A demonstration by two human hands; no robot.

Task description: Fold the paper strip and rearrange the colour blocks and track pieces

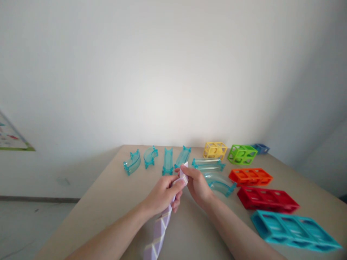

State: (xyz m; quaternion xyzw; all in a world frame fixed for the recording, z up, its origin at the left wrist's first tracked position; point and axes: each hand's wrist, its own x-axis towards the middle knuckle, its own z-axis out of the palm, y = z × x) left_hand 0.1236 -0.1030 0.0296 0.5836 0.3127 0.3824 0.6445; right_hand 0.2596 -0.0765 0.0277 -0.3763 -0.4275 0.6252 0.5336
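A long purple and white segmented strip [159, 231], made of wedge-like pieces, runs from the bottom edge up to both hands at the middle of the view. My left hand [165, 193] is closed round its upper part, thumb on top. The fingers of my right hand [196, 182] pinch the strip's top end, close beside the left thumb. Part of the strip is hidden inside my left hand. Beyond the hands, clear blue straight track pieces [168, 161] lie on the table [108, 202].
Curved clear blue tracks [132, 163] lie at the back left, another [221, 186] right of my right hand. Along the right stand yellow [215, 150], green [242, 154], dark blue [261, 148], orange [251, 177], red [267, 199] and teal [295, 231] open frames. A wall [162, 72] rises behind.
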